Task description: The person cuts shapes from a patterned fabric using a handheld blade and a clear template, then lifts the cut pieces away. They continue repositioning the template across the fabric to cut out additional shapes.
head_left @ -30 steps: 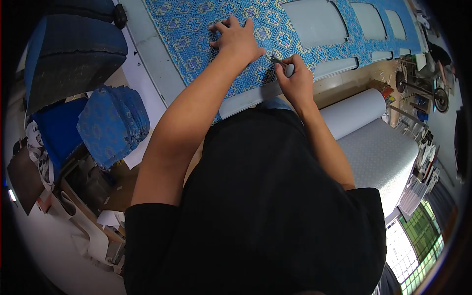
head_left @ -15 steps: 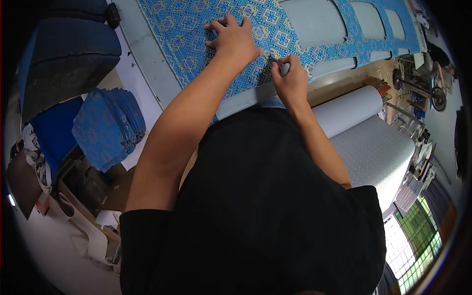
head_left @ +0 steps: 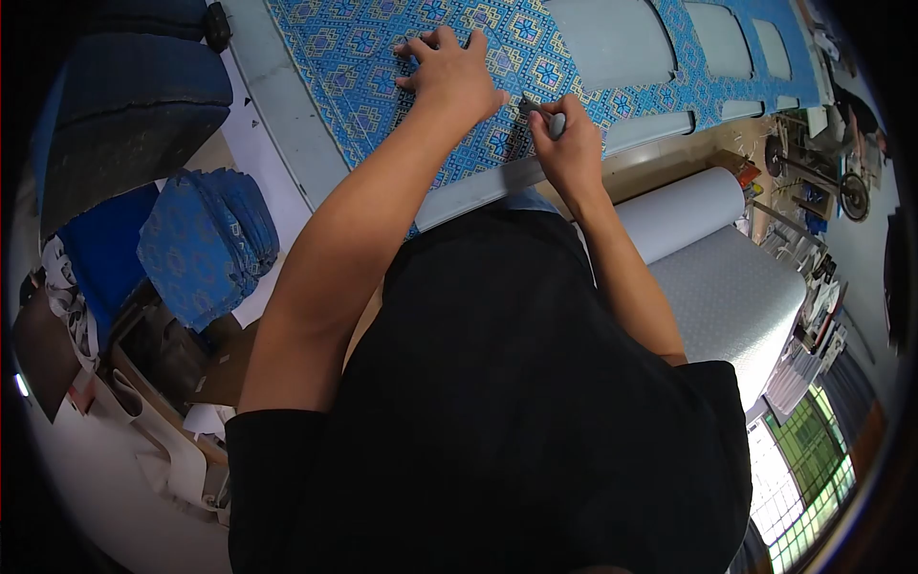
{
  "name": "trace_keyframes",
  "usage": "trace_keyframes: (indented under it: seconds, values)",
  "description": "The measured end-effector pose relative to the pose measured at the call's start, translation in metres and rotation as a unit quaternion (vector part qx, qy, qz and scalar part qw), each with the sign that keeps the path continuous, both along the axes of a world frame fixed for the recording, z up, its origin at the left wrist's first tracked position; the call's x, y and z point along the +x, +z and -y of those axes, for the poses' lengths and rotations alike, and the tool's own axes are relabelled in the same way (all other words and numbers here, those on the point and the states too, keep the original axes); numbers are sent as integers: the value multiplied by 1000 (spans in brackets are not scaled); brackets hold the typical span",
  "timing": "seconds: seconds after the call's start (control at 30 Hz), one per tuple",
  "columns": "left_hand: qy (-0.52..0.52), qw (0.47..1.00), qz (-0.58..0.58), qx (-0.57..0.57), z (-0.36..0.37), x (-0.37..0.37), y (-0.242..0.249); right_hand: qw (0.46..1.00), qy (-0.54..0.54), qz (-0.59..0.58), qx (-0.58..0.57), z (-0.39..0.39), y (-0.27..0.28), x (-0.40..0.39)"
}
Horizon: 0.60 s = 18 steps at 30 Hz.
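My left hand [head_left: 451, 78] lies on a blue patterned fabric [head_left: 349, 57], its fingers spread and pressing it against the grey table [head_left: 287, 105]. To its right, my right hand [head_left: 572, 151] is closed around a utility knife [head_left: 557, 125] with a grey, rounded handle. The knife's dark front end points up and left to the fabric, close to my left thumb. Whether the blade touches the cloth is too small to tell. Farther right, the same fabric has large cut-out openings with the table showing through.
Stacked blue fabric pieces [head_left: 206, 249] sit at the left, below a dark padded block [head_left: 143, 105]. A pale roll [head_left: 679, 215] and a silvery quilted sheet [head_left: 727, 297] lie at the right. Shelving and a wheeled frame [head_left: 818, 177] stand farther off.
My right hand and the knife have shifted slightly, with the knife's front end a little higher and farther left. My left hand stays nearly in place on the fabric.
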<state>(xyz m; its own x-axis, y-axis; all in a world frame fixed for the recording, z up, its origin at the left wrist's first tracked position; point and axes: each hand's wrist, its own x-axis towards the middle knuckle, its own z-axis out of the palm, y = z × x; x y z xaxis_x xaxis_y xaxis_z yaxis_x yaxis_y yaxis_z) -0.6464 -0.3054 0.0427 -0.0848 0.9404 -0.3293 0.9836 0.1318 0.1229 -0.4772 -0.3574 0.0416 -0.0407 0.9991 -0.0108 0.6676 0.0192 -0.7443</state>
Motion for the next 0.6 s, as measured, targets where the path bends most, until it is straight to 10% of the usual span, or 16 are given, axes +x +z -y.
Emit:
trace_keyframes:
  seconds: [0.6]
  values:
    - [15, 999, 13, -31, 1, 1, 14, 973, 230, 26, 1, -105, 0, 7]
